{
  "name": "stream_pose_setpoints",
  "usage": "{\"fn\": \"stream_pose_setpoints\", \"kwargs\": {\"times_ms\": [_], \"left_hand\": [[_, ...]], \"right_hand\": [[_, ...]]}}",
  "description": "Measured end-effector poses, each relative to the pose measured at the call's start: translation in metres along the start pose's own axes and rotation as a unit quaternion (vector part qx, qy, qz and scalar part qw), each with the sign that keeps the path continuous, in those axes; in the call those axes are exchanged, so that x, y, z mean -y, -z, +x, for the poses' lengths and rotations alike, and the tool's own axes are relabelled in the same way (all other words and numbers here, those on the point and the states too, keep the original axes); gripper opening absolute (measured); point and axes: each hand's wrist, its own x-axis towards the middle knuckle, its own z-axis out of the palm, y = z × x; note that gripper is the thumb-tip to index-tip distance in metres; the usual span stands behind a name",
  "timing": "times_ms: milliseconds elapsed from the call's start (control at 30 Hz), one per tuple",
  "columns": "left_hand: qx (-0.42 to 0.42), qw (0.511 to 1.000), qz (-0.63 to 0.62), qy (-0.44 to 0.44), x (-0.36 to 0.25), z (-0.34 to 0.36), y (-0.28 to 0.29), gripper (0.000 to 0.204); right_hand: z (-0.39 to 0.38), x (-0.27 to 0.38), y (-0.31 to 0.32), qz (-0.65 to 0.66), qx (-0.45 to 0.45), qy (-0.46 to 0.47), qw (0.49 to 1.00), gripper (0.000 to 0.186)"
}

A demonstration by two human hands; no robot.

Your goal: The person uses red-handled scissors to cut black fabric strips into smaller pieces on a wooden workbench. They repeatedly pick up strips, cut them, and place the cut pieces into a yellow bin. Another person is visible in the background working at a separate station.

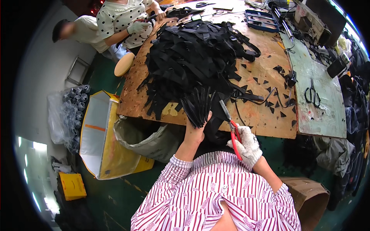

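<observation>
Striped shirt [216, 188] faces wooden table [133, 96], black straps [192, 54] heaped, green floor [119, 200] below

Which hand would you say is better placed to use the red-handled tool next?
Probably the right hand: it grips the red-handled tool, whereas the left hand holds a bundle of black strips.

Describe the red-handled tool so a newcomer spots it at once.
Find the brown wooden table bearing the big heap of black strips. At the table's near edge, a white-gloved right hand grips the red-handled tool. Its red handles distinguish it from the black-handled scissors lying farther right.
</observation>
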Motion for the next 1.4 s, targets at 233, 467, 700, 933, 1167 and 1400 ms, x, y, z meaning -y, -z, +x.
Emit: {"fn": "stream_pose_setpoints", "kwargs": {"times_ms": [233,467,700,933,1167,1400], "left_hand": [[0.003,0.999,0.03,0.018,-0.002,-0.001,0.003,0.03],[0.042,0.999,0.024,0.0,0.001,0.0,0.004,0.028],[0.068,0.996,0.062,0.009,-0.001,-0.003,0.004,0.026],[0.072,0.996,0.038,0.023,-0.004,-0.008,-0.006,0.026],[0.075,0.996,0.033,0.027,0.012,-0.007,0.005,0.022],[0.175,0.984,0.032,-0.002,0.015,-0.012,0.007,0.029]], "right_hand": [[0.007,-0.001,0.008,-0.05,0.011,0.053,0.997,0.063],[0.005,0.003,0.004,0.025,0.022,-0.018,0.999,0.057],[0.011,0.013,0.01,0.029,0.043,-0.047,0.998,0.052],[0.009,0.022,0.009,0.234,0.051,-0.208,0.948,0.036],[0.03,0.018,0.024,0.271,-0.056,-0.209,0.938,0.031],[0.023,0.027,0.013,0.34,-0.033,-0.14,0.929,0.048]]}}
